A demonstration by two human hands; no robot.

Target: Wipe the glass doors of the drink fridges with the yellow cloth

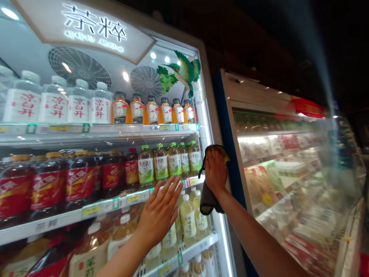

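My right hand (215, 172) presses a dark cloth (208, 198) with a yellowish side against the right edge of a glass-fronted drinks cooler (211, 115). The cloth hangs down below the palm. To the left, my left hand (161, 207) is raised in front of the glass with its fingers stretched out and nothing in it. Behind it stand green tea bottles (175, 161) on the middle shelf and pale yellow bottles (188, 217) on the shelf below. Whether the left fingertips touch the glass cannot be made out.
Clear-water bottles (54, 102) and orange bottles (151, 110) line the top shelf; red-labelled bottles (79, 177) stand at the left. Another lit display cooler (259, 96) with packaged goods is at the right, past a dark blue side panel (227, 142).
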